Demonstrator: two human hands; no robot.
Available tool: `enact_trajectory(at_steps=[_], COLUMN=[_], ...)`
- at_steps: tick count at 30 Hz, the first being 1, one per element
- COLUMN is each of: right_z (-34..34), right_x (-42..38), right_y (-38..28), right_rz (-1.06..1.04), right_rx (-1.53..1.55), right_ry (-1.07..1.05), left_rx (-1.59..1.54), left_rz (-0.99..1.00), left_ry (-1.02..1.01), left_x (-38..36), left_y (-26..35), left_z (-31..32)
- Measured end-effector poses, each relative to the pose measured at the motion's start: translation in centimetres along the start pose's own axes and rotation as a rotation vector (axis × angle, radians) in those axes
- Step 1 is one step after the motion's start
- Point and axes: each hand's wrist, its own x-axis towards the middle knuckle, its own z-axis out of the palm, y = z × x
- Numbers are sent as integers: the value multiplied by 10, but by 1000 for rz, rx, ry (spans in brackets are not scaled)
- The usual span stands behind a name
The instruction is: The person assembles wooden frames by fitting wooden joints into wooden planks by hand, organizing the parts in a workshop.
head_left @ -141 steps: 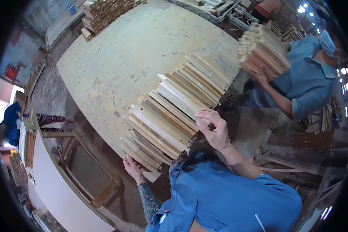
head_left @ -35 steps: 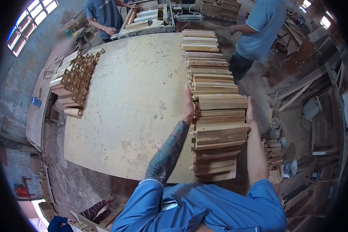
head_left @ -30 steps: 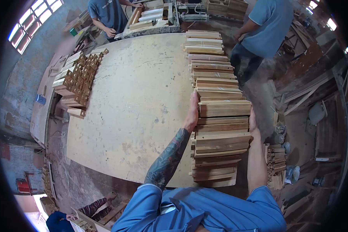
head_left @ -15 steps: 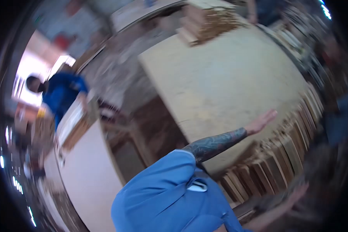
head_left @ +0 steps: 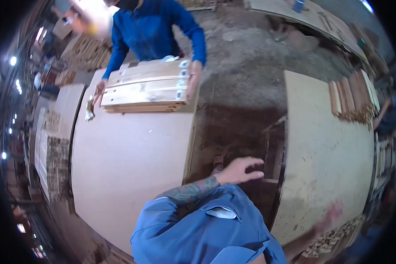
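Blue shirt: at the nearest place, a blue cloth shirt (head_left: 198, 233) with a chest pocket is seen.
Left hand: the left hand (head_left: 240, 170) is held in the air before the shirt; its fingers are released, parted and slightly bent.
Right hand: the right hand (head_left: 331, 216) is seen over the table beside it (it is blurred); its fingers seem to be extended and released.
Wooden row: just beside the right wrist, a row of pale brown wooden pieces with narrow ends (head_left: 332, 237) is laid along the table edge; whether it is touched by the arm cannot be told.
Right-side table: the row is carried by a pale, spotted flat table (head_left: 325, 158).
Left-side table: across a dark floor gap, a smooth whitish flat table (head_left: 136, 149) is placed.
Held stack: above its far part, a stack of pale wooden boards (head_left: 145, 88) is held at both ends by a person in dark blue long sleeves (head_left: 147, 33).
Far stack: reddish-brown and pale wooden bars (head_left: 354, 94) are piled at the spotted table's far end.
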Motion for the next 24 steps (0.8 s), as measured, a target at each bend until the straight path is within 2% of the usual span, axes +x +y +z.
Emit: enact_trajectory(at_steps=[1,2,3,4,5,7,9,12,13,15,17,18,19,20,21,24], right_z=[69,105,149,174,200,244,272,312,327,356,383,396,408,415,420,427], right_x=[4,31,27,23,20,8,9,12,17,28,39,43,47,50,52,52], right_y=[-20,-158,-186,-237,-276,-336,-381,-423,-431,-450,-470,-476,-481,-488,-495,-513], right_rz=[561,503,381,316,144,0,-55,32,48,89,160,159,214,272,277,351], right_rx=[819,594,583,719,675,790,814,951,1007,1122,1125,1134,1148,1158,1160,1231], right_ry=[-55,-319,-591,-832,-1000,-1142,-1242,-1157,-1103,-1050,-995,-988,-993,-998,-991,-1002], left_rx=[39,124,157,243,277,420,594,831,808,828,576,585,210,-170,-167,-274], left_rz=[81,128,121,179,171,184,165,-9,-69,-101,-431,-423,-290,-155,-154,-183], left_ry=[126,244,342,434,546,757,973,1247,1331,1384,1384,1385,1457,1490,1482,1119], left_x=[-3,-8,-16,-26,-39,-65,-93,-132,-144,-175,-206,-216,-223,-219,-217,-221], left_y=[2,7,21,24,32,31,29,10,-5,-41,-71,-94,-121,-119,-116,-119], left_z=[-38,-75,-111,-146,-176,-236,-292,-379,-408,-465,-504,-519,-533,-537,-541,-554])
